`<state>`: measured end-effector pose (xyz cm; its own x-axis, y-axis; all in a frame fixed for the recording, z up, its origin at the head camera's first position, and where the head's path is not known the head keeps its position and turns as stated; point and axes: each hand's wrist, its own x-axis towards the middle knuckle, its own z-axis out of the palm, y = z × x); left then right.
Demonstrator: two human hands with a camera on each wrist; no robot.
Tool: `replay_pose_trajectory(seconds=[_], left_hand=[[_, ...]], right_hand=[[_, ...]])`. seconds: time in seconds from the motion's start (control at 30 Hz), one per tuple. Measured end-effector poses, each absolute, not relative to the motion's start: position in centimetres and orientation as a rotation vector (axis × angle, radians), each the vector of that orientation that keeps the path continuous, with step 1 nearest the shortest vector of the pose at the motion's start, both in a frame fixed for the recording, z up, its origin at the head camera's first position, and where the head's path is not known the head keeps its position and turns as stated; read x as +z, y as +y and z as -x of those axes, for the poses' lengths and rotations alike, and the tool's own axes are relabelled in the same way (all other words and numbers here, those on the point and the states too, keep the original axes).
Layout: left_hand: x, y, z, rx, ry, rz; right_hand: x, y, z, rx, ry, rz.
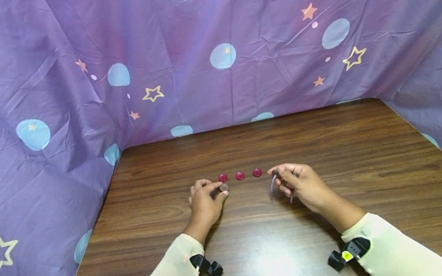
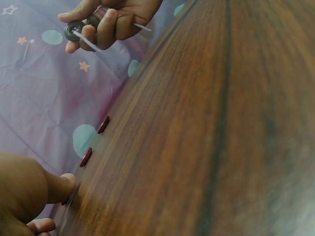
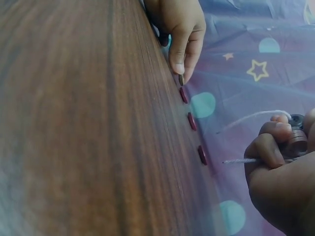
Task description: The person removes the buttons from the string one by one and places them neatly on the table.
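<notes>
Three dark red buttons, the left one [image 1: 223,178], the middle one [image 1: 240,176] and the right one [image 1: 257,172], lie in a row on the wooden table. Just in front of the left red button, my left hand [image 1: 205,202] pinches a brownish-grey button [image 1: 224,187] between thumb and index finger, at the tabletop. My right hand [image 1: 304,185], raised to the right of the row, grips several dark buttons [image 2: 74,30] strung on a whitish cord [image 3: 253,116]. Both cord ends stick out past the fingers. The right fingers partly hide the strung buttons.
The brown wood-grain table [image 1: 271,231] reaches back to a purple curtain [image 1: 194,33] printed with stars and blue circles. The curtain also hangs along the left and right sides. Each sleeve carries a small black camera at the wrist.
</notes>
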<state>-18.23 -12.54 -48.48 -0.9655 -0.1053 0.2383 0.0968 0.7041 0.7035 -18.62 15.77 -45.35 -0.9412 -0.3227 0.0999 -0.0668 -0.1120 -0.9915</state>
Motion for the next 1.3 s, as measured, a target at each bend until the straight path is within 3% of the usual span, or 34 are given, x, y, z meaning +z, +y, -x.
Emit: replay_pose_trajectory(seconds=[0.63,1.3], left_hand=[[-48.27,-12.61,18.16,-1.089,-2.686,0.010],[-48.28,-12.57,18.19,-1.083,-2.699,0.001]], right_hand=[[-45.55,15.87,18.55,-2.255,1.871,0.609],[-45.40,15.82,18.59,-2.275,1.916,0.539]])
